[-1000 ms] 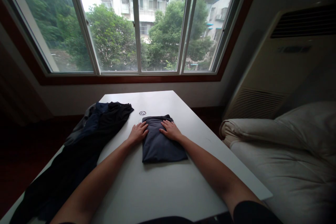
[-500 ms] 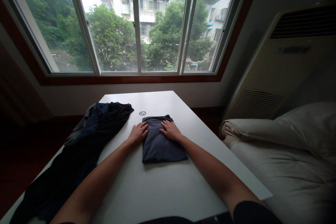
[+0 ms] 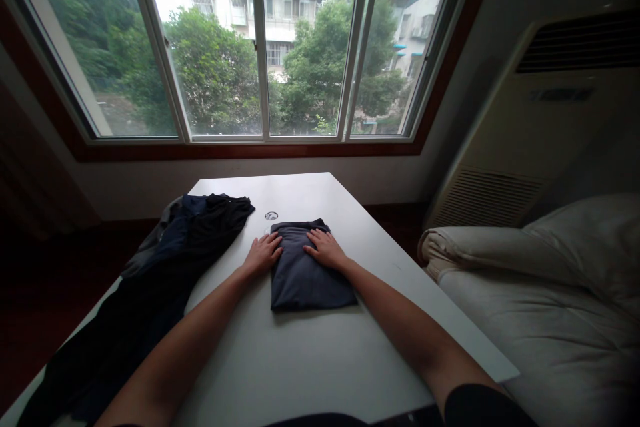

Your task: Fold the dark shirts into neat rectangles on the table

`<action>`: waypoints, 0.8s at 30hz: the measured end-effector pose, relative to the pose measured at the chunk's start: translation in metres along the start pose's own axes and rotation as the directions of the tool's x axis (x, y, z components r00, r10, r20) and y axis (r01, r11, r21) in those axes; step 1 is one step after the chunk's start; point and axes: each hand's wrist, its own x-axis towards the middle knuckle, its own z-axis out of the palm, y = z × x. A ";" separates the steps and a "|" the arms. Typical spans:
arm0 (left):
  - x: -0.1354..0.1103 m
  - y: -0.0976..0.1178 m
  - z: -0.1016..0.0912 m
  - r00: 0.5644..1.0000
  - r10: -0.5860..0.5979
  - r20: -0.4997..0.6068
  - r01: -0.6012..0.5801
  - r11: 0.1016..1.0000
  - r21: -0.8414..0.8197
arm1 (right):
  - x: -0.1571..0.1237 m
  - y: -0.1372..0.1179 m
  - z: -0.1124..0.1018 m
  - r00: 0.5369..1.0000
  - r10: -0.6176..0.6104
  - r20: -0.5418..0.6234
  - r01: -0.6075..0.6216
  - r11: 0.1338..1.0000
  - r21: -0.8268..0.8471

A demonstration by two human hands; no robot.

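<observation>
A dark slate-grey fabric garment folded into a flat, roughly rectangular packet (image 3: 313, 283) lies on the white, smooth tabletop (image 3: 300, 360), around the middle of its width and short of the far edge. The bare left hand (image 3: 263, 253) rests at the packet's upper left side, its fingertips on the cloth and the rest of the hand over the white surface. The bare right hand (image 3: 326, 250) lies on the packet's upper right part, fingers spread and pointing up and to the left. Each grip is open: the fingers are laid out flat, not curled around the fabric. The packet's near edge is fairly straight, while small creases show near the far end.

Just beyond the packet, slightly to the left, is a small round dark-and-white emblem (image 3: 271, 215) on the surface. A loose heap of black, navy and grey clothes (image 3: 150, 287) runs along the left side, apart from the packet. To the right of the tabletop sits a pale, padded, creased seat (image 3: 530, 307).
</observation>
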 end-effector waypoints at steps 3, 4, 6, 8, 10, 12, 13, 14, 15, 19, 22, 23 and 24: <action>0.000 0.000 0.000 1.000 -0.001 0.004 0.001 1.000 -0.004 | 0.000 0.001 0.001 1.000 -0.003 -0.003 0.003 1.000 0.001; 0.000 0.000 -0.001 1.000 -0.001 0.006 0.001 1.000 -0.006 | 0.001 0.001 0.001 1.000 -0.003 -0.003 0.003 1.000 0.001; -0.001 0.001 -0.001 1.000 0.000 0.009 0.000 1.000 -0.007 | 0.001 0.001 0.001 1.000 -0.001 0.002 0.001 1.000 0.000; -0.001 0.001 -0.001 1.000 0.000 0.008 0.000 1.000 -0.006 | 0.001 0.001 0.001 1.000 0.002 0.005 -0.002 1.000 -0.001; -0.001 0.001 -0.001 1.000 -0.002 0.004 0.002 1.000 -0.005 | 0.001 0.001 0.001 1.000 0.000 0.003 0.000 1.000 -0.002; -0.001 0.001 -0.001 1.000 -0.004 0.004 0.004 1.000 -0.006 | 0.001 0.001 0.001 1.000 -0.002 -0.002 0.002 1.000 -0.001; -0.001 0.001 -0.001 1.000 -0.003 0.005 0.003 1.000 -0.007 | 0.001 0.002 0.002 1.000 -0.003 -0.004 0.003 1.000 0.000; -0.001 0.000 -0.001 1.000 -0.002 0.006 0.002 1.000 -0.007 | 0.001 0.002 0.002 1.000 -0.005 -0.004 0.005 1.000 0.000; -0.001 0.000 -0.001 1.000 0.000 0.007 0.000 1.000 -0.007 | 0.001 0.002 0.002 1.000 -0.007 -0.004 0.007 1.000 0.000; 0.000 -0.001 0.001 1.000 0.007 0.006 -0.007 1.000 0.001 | 0.002 0.003 0.003 1.000 -0.010 0.002 0.010 1.000 -0.003; 0.001 -0.002 0.002 1.000 0.011 0.003 -0.011 1.000 0.008 | 0.001 0.003 0.003 1.000 -0.010 -0.002 0.010 1.000 0.005; 0.001 -0.002 0.002 1.000 0.010 0.003 -0.010 1.000 0.008 | 0.001 0.003 0.002 1.000 -0.010 -0.003 0.010 1.000 0.009; 0.001 -0.002 0.003 1.000 0.008 0.003 -0.008 1.000 0.008 | 0.001 0.002 0.002 1.000 -0.009 -0.002 0.009 1.000 0.011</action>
